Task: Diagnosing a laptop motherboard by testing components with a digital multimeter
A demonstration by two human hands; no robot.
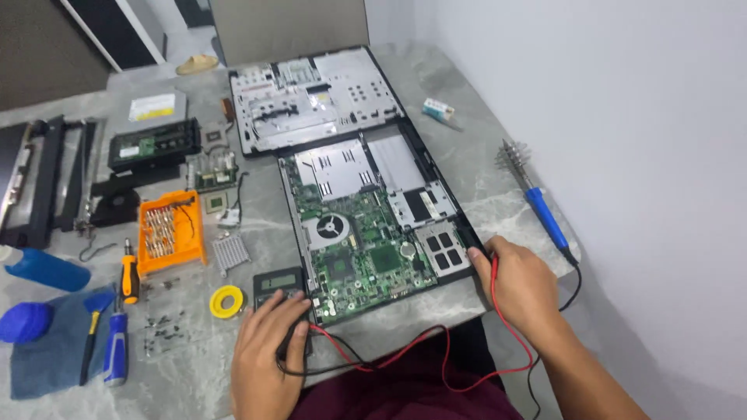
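An opened laptop base with a green circuit board (366, 249) lies in front of me on the grey marbled table (467, 194). My left hand (268, 342) rests on a dark multimeter (278, 284) at the board's near left corner. Red and black test leads (405, 354) run from the meter across my lap. My right hand (521, 284) holds the red probe (493, 268) at the laptop's near right corner, fingers closed around it.
A second laptop shell (311, 97) lies behind. On the left are an orange bit holder (167, 229), screwdrivers (128, 276), a yellow tape roll (227, 301), loose screws, a heatsink (231, 253), a blue cloth and bottle. A blue-handled soldering iron (541, 210) lies by the white wall.
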